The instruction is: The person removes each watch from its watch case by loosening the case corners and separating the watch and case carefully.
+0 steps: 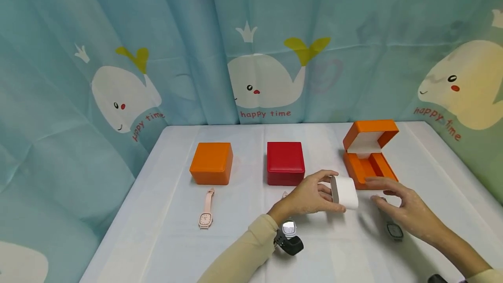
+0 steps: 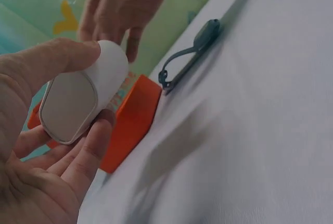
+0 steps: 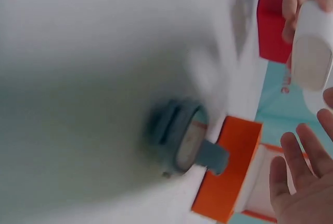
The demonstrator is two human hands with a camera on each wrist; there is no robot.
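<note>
My left hand (image 1: 308,195) grips a white rounded watch cushion (image 1: 346,192) between thumb and fingers, lifted off the table. In the left wrist view its flat, pale end (image 2: 70,108) faces the camera. My right hand (image 1: 408,208) is just right of the cushion, fingers apart and holding nothing. Below the right hand lies a dark grey-green watch (image 1: 394,230), partly hidden by it in the head view. Behind the hands stands an orange box (image 1: 355,167) with its lid raised and a compartment showing inside. A light-coloured watch (image 1: 288,228) is partly covered by my left forearm.
A closed red box (image 1: 285,163) stands at the middle back, and a closed orange box (image 1: 211,163) to its left. In front of that lies a pink watch (image 1: 205,217). The white-covered table (image 1: 169,239) meets a whale-patterned curtain (image 1: 188,77) behind.
</note>
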